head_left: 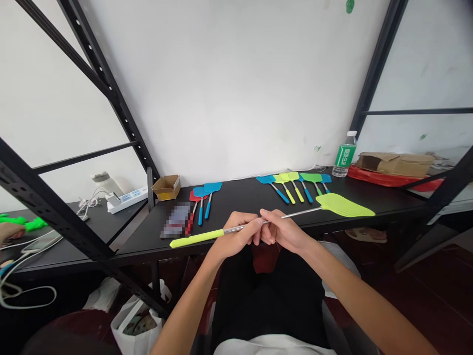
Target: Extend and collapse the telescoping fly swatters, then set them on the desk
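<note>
Both hands are closed on a yellow-green fly swatter (pixel 303 212), which is held sideways over the near edge of the black desk (pixel 236 197). Its handle (pixel 197 238) points left and its perforated paddle (pixel 345 205) points right, with the bare metal shaft between them. The left hand (pixel 242 230) grasps the shaft just right of the handle, thumb on top and fingers curled. The right hand (pixel 288 230) grips the shaft beside it, close enough that the two meet at the fingers; exactly which fingertips touch is hidden.

On the far right part of the desk, six shorter swatters (pixel 293 176) lie side by side, paddles toward the wall (pixel 236 98) and handles toward the near side: blue, two yellow-green, blue, green, blue. On the left, two blue swatters (pixel 213 187) lie beside a red swatter (pixel 195 196), whose paddle is partly covered. Just left of these is a flat item (pixel 176 221), too blurred to make out, and farther back stands a small cardboard box (pixel 166 188).

At the far right, a bottle (pixel 344 157) with a green label stands upright near a larger cardboard box (pixel 395 162) resting on red plastic (pixel 384 178). On the far left, beyond a black metal post (pixel 55 207), another person's hand (pixel 11 231) is beside something bright green (pixel 36 224).
</note>
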Demonstrator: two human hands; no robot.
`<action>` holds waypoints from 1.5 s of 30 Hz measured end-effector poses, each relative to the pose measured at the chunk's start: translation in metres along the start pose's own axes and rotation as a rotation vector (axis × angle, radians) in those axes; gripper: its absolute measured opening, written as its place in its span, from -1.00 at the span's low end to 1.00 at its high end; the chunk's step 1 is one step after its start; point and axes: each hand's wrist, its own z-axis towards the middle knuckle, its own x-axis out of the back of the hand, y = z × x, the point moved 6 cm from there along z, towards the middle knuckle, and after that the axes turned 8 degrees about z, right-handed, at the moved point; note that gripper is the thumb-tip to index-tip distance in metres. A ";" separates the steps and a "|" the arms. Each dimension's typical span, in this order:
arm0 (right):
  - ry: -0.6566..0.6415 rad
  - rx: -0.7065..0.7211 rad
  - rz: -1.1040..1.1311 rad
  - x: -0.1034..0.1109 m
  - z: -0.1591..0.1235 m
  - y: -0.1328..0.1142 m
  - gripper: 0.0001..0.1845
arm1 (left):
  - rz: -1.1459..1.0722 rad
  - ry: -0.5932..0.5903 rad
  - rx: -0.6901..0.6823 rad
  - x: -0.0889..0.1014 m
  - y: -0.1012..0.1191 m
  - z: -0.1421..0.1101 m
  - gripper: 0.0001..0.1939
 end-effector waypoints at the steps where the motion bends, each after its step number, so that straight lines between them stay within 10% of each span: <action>1: -0.015 -0.002 -0.022 -0.001 0.000 -0.001 -0.33 | -0.041 -0.005 0.008 -0.001 -0.001 0.000 -0.53; 45: -0.003 0.135 -0.430 0.002 -0.005 -0.032 -0.46 | -0.406 0.175 0.231 0.003 -0.022 0.004 -0.53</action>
